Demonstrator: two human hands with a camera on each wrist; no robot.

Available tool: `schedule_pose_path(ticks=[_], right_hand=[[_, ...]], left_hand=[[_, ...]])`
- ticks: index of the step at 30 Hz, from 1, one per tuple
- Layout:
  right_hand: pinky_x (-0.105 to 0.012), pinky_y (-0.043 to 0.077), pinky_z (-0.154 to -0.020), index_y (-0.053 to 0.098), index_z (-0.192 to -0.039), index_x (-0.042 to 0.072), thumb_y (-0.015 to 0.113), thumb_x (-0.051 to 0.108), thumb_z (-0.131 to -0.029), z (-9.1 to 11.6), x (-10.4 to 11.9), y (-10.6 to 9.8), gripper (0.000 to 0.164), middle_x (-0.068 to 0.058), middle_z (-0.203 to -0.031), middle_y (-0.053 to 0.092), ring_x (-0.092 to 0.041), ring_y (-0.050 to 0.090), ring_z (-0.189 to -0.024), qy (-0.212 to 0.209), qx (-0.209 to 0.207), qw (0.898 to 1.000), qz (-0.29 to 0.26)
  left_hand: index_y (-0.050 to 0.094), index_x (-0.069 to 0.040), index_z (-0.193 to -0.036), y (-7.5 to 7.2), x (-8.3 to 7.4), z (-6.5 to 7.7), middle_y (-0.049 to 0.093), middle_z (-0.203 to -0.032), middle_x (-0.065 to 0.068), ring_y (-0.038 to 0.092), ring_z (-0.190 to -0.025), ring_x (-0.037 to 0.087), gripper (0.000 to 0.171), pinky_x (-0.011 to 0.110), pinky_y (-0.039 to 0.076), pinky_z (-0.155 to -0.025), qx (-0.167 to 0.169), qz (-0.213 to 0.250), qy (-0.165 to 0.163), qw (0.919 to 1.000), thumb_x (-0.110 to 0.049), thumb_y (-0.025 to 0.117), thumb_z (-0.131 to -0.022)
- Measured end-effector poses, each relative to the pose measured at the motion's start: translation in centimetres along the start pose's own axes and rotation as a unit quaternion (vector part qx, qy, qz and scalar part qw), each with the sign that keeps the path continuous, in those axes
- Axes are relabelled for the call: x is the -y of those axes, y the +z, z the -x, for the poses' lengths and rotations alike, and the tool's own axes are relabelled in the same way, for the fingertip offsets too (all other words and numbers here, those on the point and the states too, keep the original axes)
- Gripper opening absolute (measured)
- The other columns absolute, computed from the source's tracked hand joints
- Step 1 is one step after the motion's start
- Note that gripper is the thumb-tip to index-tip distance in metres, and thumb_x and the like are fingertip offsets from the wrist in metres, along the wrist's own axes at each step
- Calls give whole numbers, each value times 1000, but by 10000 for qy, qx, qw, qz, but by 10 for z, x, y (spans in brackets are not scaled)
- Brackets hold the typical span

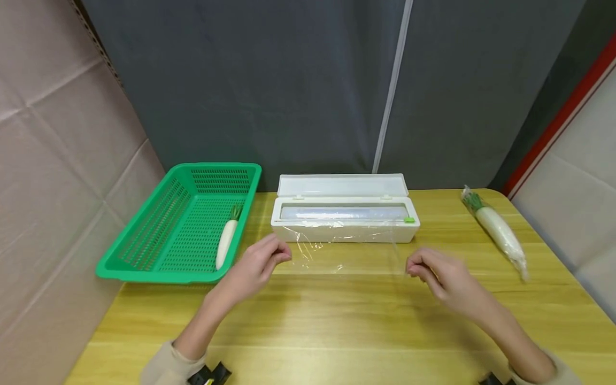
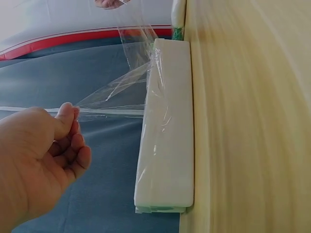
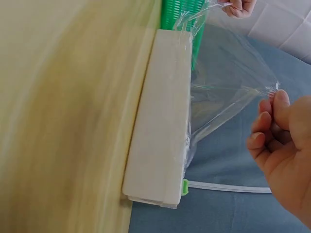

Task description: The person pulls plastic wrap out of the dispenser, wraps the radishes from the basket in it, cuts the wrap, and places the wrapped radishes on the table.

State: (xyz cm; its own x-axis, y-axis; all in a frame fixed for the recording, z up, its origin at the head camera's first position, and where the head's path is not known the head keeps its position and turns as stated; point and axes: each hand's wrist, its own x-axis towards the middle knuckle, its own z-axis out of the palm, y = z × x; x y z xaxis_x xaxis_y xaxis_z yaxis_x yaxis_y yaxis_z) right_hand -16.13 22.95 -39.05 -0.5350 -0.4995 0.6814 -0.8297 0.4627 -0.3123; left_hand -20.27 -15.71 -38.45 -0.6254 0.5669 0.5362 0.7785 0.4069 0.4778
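Clear plastic wrap [image 1: 332, 256] stretches from a white wrap dispenser box [image 1: 345, 233] toward me. My left hand [image 1: 262, 262] pinches one corner of the sheet between thumb and forefinger, and the left wrist view shows the wrap [image 2: 114, 92] gathered to a point there. On the other side my right hand [image 1: 445, 278] pinches the opposite corner, with the film [image 3: 228, 80] fanning out from its fingertips in the right wrist view. The box lid [image 1: 343, 185] stands raised at the back, the roll [image 1: 344, 213] shows inside, and a green slider [image 1: 409, 220] sits at its right end.
Left of the box stands a green basket [image 1: 108, 266] with a bare white radish [image 1: 226, 243] inside. A plastic-wrapped radish [image 1: 500, 232] lies on the wooden table [image 1: 337, 326] at the right. A dark grey curtain [image 1: 269, 91] hangs behind, and pale walls flank both sides.
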Motion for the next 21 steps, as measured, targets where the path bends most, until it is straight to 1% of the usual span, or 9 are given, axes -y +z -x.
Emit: schedule_pose_path(ticks=[6, 9, 11, 14, 17, 21], right_hand=[[-12, 40, -59, 60, -95, 14, 50, 24, -103, 14, 2, 1, 16, 9, -83, 57, 0, 50, -71, 72, 511, 9979, -390], [-11, 40, -58, 60, -95, 16, 54, 19, -103, 21, 3, 2, 10, 10, -84, 56, 1, 49, -72, 165, 763, 9960, -442], [-10, 39, -57, 59, -96, 17, 56, 15, -102, 25, 4, 1, 7, 13, -84, 55, 3, 48, -72, 306, 962, 9939, -449], [-9, 39, -58, 59, -96, 18, 60, 9, -100, 30, 6, 1, 10, 15, -85, 54, 4, 47, -74, 502, 1225, 9902, -434], [-10, 39, -59, 59, -95, 18, 62, 7, -99, 35, 6, 3, 12, 14, -83, 53, 4, 48, -74, 517, 1311, 9891, -434], [-11, 41, -61, 58, -93, 17, 61, 8, -99, 41, 5, 4, 11, 12, -83, 55, 3, 50, -75, 445, 1306, 9894, -450]], left_hand=[[62, -7, -96, 5, 0, 10, 59, -91, -3, 54, -81, 8, 7, 21, 53, -70, 626, 91, -328, 9975, 0, 63, -97], [63, -7, -96, 6, 0, 14, 60, -91, -3, 53, -81, 8, 6, 21, 52, -70, 825, 65, -384, 9958, -2, 63, -97], [63, -8, -94, 7, 1, 17, 60, -90, -4, 53, -80, 7, 7, 20, 52, -69, 932, 62, -389, 9949, -2, 64, -97], [64, -9, -94, 9, 3, 22, 60, -91, -5, 54, -80, 6, 7, 19, 52, -71, 1112, 81, -450, 9927, -3, 64, -97], [65, -10, -94, 10, 3, 25, 61, -91, -6, 55, -81, 6, 6, 19, 53, -73, 1309, 100, -551, 9898, -7, 63, -99], [65, -11, -95, 10, 2, 28, 61, -92, -8, 57, -83, 5, 7, 19, 54, -76, 1560, 128, -635, 9856, -11, 61, -100]])
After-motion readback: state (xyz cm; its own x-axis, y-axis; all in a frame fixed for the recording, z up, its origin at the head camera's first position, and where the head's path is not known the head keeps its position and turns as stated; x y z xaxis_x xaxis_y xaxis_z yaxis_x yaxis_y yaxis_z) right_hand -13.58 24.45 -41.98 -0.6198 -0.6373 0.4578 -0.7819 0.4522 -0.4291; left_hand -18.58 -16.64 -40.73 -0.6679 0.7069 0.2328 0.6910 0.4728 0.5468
